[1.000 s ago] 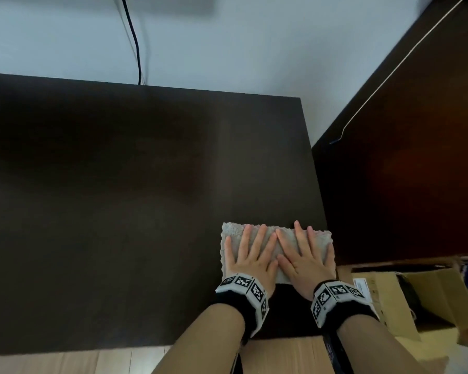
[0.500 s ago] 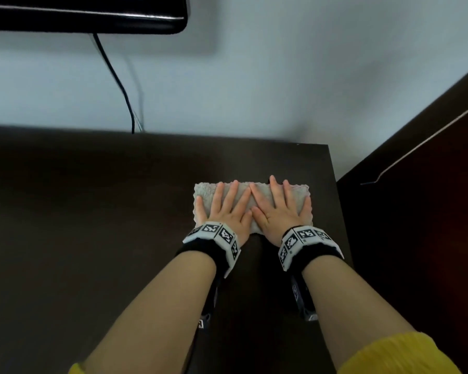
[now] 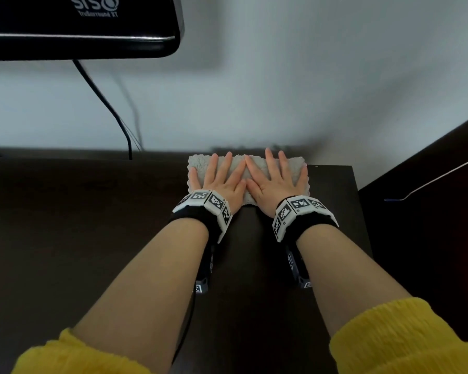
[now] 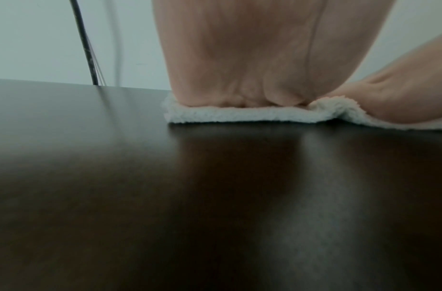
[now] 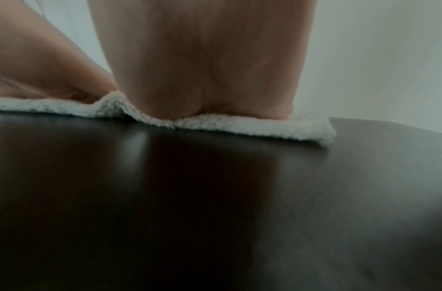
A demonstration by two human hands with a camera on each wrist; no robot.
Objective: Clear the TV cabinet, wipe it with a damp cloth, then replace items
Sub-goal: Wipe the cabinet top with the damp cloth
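Lying under both flat hands, left hand (image 3: pixel 222 182) and right hand (image 3: pixel 274 184), the cloth (image 3: pixel 297 168).

Head view looks steeply down over both forearms at the cabinet top (image 3: pixel 92 238) and wall. Wrist views sit low, skimming the surface, facing the wall; all share the cloth (image 3: pixel 295 168).

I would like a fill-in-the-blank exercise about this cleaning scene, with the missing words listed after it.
1. Both hands, the left hand and the right hand, press flat on a white ____.
2. The cloth lies at the ____ edge of the dark cabinet, next to the wall.
3. A black ____ hangs down the wall below the TV.

Missing words: cloth; back; cable
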